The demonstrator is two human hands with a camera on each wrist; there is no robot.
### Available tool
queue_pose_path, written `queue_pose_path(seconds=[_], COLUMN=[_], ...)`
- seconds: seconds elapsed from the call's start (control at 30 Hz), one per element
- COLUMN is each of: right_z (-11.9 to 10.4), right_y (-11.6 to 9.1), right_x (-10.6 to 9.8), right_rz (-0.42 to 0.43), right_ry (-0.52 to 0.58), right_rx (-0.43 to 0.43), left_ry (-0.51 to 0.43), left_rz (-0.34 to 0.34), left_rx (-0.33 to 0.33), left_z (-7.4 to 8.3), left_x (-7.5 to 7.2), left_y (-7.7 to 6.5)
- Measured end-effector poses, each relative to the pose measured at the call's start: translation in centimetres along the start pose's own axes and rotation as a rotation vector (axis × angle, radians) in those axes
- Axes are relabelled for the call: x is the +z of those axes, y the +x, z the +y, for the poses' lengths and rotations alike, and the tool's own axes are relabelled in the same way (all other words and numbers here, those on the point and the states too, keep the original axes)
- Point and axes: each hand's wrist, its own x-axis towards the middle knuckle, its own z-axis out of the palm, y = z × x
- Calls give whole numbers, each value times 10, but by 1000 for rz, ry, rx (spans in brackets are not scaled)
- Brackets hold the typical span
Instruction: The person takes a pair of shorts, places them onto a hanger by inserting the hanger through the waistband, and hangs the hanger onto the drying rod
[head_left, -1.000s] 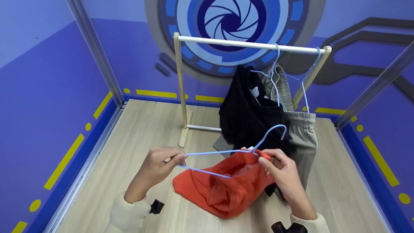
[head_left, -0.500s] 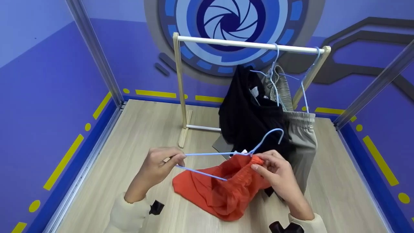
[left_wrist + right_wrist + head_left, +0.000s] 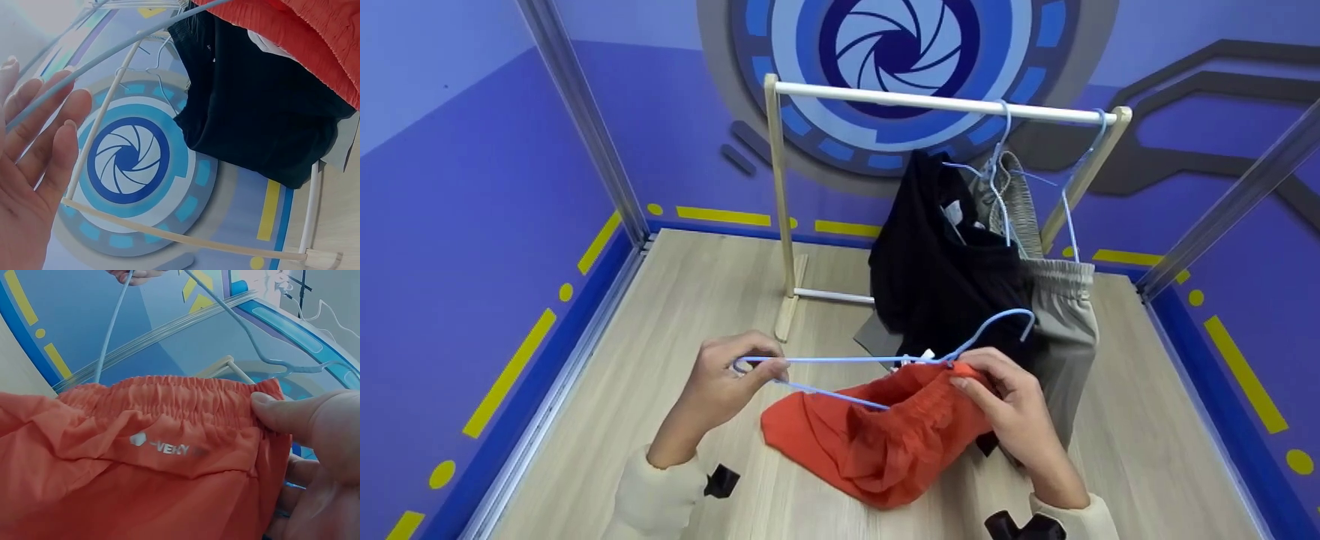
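Observation:
In the head view my left hand (image 3: 735, 375) pinches the left end of a light-blue wire hanger (image 3: 840, 359) between thumb and fingers. The hanger's hook points up and right. My right hand (image 3: 1012, 397) pinches the waistband of orange-red shorts (image 3: 885, 450) near the hanger's neck. Part of the hanger lies inside the waist opening, its far end hidden by cloth. In the right wrist view the thumb presses the gathered elastic waistband (image 3: 180, 396), above pale lettering. The left wrist view shows the hanger wire (image 3: 118, 56) crossing the left hand's fingers.
Behind the hands stands a small wooden rack (image 3: 885, 96) with a white bar. Black clothing (image 3: 937, 255) and grey trousers (image 3: 1061, 300) hang at its right side on blue hangers. Purple panels (image 3: 472, 225) enclose the wooden tabletop (image 3: 690, 292).
The hanger's hook has tipped lower, and its left end now shows within the left hand's grip. The right hand shifted left with the waistband, then back right, ending slightly lower near the neck.

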Motion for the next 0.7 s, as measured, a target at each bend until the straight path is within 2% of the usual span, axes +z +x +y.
queue_pose_path(seconds=[0.2,0.3,0.4,0.6,0.7], right_z=[4,5,5,3,1], right_y=[-1,-2,-2,-2,-1], right_x=[0,0,-1,-2,-2], right_rz=[43,80,107,129,133], right_ry=[59,107,145,187,204], right_rx=[-6,-24,-24,-24,-39], left_ry=[-12,9,68,91,92], left_rz=[-24,-48,-64,-161,-209], left_rx=[-121,-174,-253,-500,-563], left_z=[1,-3,-9,-38,-53], left_x=[-4,-4,-2,10,18], left_y=[-3,-6,-10,-32,-41])
